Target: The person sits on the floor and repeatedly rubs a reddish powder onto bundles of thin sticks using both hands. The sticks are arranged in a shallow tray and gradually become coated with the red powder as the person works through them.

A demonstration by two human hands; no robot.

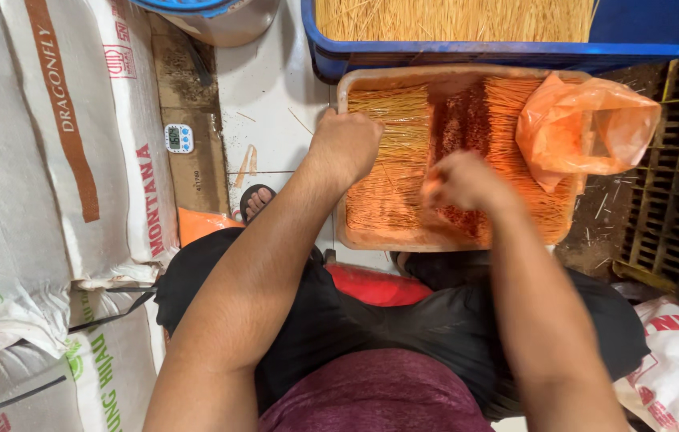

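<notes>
**Both hands down in the stick tray**

The shallow orange plastic tray (345,237) of thin straw-coloured sticks (391,152) sits ahead of the knees. The left hand (345,146) is curled shut, pressing on the tray's near-left sticks. The right hand (461,181) (blurred) rests fisted mid-tray; whether it grips sticks, I cannot tell. A crumpled orange plastic bag (587,128) lies right, a blue plastic crate (635,36) beyond.
</notes>
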